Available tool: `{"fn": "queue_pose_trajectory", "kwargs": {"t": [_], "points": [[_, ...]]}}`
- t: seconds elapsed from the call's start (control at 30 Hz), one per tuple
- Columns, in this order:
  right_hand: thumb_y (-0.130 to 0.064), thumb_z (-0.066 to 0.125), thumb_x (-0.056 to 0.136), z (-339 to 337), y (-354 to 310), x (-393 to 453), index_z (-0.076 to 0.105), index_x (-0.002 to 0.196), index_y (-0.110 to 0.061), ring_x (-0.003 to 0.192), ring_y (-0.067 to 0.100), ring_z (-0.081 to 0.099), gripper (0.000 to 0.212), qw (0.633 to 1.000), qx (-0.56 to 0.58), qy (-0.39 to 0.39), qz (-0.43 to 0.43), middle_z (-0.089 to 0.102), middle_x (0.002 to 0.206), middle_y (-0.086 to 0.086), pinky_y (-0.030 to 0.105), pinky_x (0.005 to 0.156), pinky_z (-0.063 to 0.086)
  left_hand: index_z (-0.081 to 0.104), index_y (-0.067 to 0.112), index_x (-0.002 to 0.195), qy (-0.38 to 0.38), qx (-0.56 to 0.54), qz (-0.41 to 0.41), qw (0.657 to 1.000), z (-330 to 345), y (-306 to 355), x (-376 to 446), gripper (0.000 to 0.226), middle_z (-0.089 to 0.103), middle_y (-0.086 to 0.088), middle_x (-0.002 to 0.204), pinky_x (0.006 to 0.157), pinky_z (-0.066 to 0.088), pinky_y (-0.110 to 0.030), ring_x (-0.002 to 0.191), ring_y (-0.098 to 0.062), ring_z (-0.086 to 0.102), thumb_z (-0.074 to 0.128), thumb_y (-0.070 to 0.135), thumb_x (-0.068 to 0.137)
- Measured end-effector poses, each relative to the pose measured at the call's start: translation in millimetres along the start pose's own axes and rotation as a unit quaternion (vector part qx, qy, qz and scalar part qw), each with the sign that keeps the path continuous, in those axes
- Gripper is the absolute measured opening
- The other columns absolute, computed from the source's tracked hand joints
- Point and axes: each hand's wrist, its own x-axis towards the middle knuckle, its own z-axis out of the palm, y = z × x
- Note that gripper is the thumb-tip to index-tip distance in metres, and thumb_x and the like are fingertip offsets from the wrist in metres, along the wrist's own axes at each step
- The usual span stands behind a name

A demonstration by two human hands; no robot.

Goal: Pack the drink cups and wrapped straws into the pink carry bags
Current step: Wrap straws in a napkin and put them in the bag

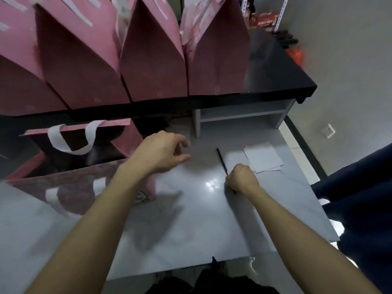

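Pink bags (154,66) look like matt paper, creased along the folds, and the open bag (127,141) carries flat white handles (70,143) of a soft woven look. The bench (191,209) is smooth pale grey, glossy enough to mirror a lamp. Black shelf (275,66) gleams. White sheets (263,158) look papery, matt.

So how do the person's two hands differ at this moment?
The left hand hangs above the grey table with fingers loosely spread, holding nothing; the right hand is curled into a fist around a thin dark straw. The left is beside the open pink carry bag; the right is near the white paper sheets. Both are bare.
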Motion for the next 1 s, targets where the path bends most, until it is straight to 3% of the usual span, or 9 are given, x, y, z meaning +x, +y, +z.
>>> {"fn": "queue_pose_trajectory", "kwargs": {"t": [0.1, 0.17, 0.3, 0.37, 0.5, 0.6, 0.67, 0.87, 1.0], "points": [[-0.019, 0.071, 0.091, -1.1, 7.6, 1.9, 0.069, 0.083, -0.005, 0.075, 0.031, 0.074, 0.016, 0.997, 0.067, -0.019, -0.019, 0.073, 0.077, 0.011, 0.033, 0.064, 0.057, 0.077, 0.027, 0.119, -0.004, -0.091, -0.056, 0.994, 44.4, 13.6, 8.8, 0.031, 0.077, 0.012, 0.100, 0.088, 0.060, -0.036, 0.094, -0.012, 0.073, 0.076, 0.050, 0.099], [-0.024, 0.072, 0.094, -6.7, 12.0, -0.4, 0.075, 0.088, -0.011, 0.075, 0.024, 0.073, 0.014, 0.989, 0.134, -0.028, -0.056, 0.076, 0.082, 0.004, 0.032, 0.069, 0.058, 0.078, 0.019, 0.122, -0.007, -0.240, -0.110, 0.965, 79.8, 28.0, 13.7, 0.031, 0.080, 0.003, 0.104, 0.088, 0.061, -0.035, 0.094, -0.012, 0.076, 0.073, 0.043, 0.103], [-0.035, 0.073, 0.100, -17.8, 16.3, -6.4, 0.075, 0.093, -0.021, 0.081, 0.018, 0.069, 0.016, 0.969, 0.181, -0.024, -0.166, 0.076, 0.091, -0.004, 0.033, 0.076, 0.054, 0.072, -0.001, 0.127, -0.011, -0.546, -0.225, 0.807, 134.0, 61.2, 35.8, 0.035, 0.079, -0.018, 0.114, 0.092, 0.062, -0.044, 0.097, -0.024, 0.076, 0.064, 0.029, 0.111], [-0.036, 0.073, 0.101, -19.7, 20.5, -9.0, 0.073, 0.090, -0.023, 0.076, 0.016, 0.066, 0.017, 0.963, 0.176, -0.029, -0.204, 0.076, 0.088, -0.005, 0.033, 0.073, 0.050, 0.073, -0.004, 0.116, 0.011, -0.588, -0.236, 0.773, 149.2, 74.0, 51.1, 0.026, 0.080, -0.021, 0.109, 0.090, 0.061, -0.045, 0.096, -0.029, 0.075, 0.064, 0.021, 0.111], [-0.051, 0.075, 0.098, -23.4, 45.0, -6.6, 0.078, 0.089, -0.023, 0.069, 0.012, 0.070, 0.030, 0.956, 0.228, -0.030, -0.183, 0.077, 0.081, -0.006, 0.034, 0.070, 0.056, 0.068, -0.005, 0.101, 0.045, -0.602, -0.231, 0.763, 167.7, 91.4, 73.1, 0.017, 0.079, -0.024, 0.098, 0.094, 0.061, -0.049, 0.092, -0.035, 0.075, 0.066, 0.010, 0.109], [-0.044, 0.070, 0.102, -30.4, 76.8, 10.6, 0.079, 0.099, -0.022, 0.087, 0.017, 0.070, 0.024, 0.965, 0.197, 0.136, -0.106, 0.075, 0.094, -0.006, 0.036, 0.080, 0.056, 0.068, -0.006, 0.111, 0.049, -0.609, -0.231, 0.758, 173.6, 94.3, 78.6, 0.021, 0.080, -0.025, 0.096, 0.084, 0.066, -0.043, 0.091, -0.034, 0.079, 0.066, 0.015, 0.109], [-0.039, 0.069, 0.100, -33.3, 94.7, 25.3, 0.077, 0.112, -0.020, 0.106, 0.022, 0.065, 0.024, 0.970, 0.142, 0.189, -0.062, 0.068, 0.111, -0.002, 0.039, 0.086, 0.054, 0.068, -0.006, 0.113, 0.046, -0.620, -0.228, 0.750, 175.0, 94.6, 79.5, 0.022, 0.079, -0.022, 0.091, 0.075, 0.068, -0.041, 0.086, -0.034, 0.080, 0.066, 0.016, 0.110], [-0.029, 0.063, 0.101, -31.0, 107.7, 44.7, 0.080, 0.111, -0.017, 0.115, 0.022, 0.053, 0.022, 0.983, 0.081, 0.153, -0.068, 0.060, 0.110, -0.002, 0.037, 0.082, 0.049, 0.061, -0.004, 0.116, 0.055, -0.624, -0.236, 0.743, 175.9, 93.1, 82.9, 0.020, 0.071, -0.017, 0.087, 0.078, 0.065, -0.044, 0.077, -0.034, 0.076, 0.053, 0.015, 0.116], [-0.028, 0.065, 0.103, -44.3, 104.3, 38.1, 0.083, 0.108, -0.017, 0.116, 0.022, 0.053, 0.022, 0.969, 0.125, 0.200, -0.075, 0.063, 0.112, 0.001, 0.035, 0.080, 0.043, 0.061, 0.008, 0.115, 0.061, -0.565, -0.245, 0.785, 173.4, 92.4, 88.1, 0.010, 0.063, -0.007, 0.085, 0.067, 0.047, -0.033, 0.068, -0.018, 0.052, 0.051, 0.009, 0.113]]}}
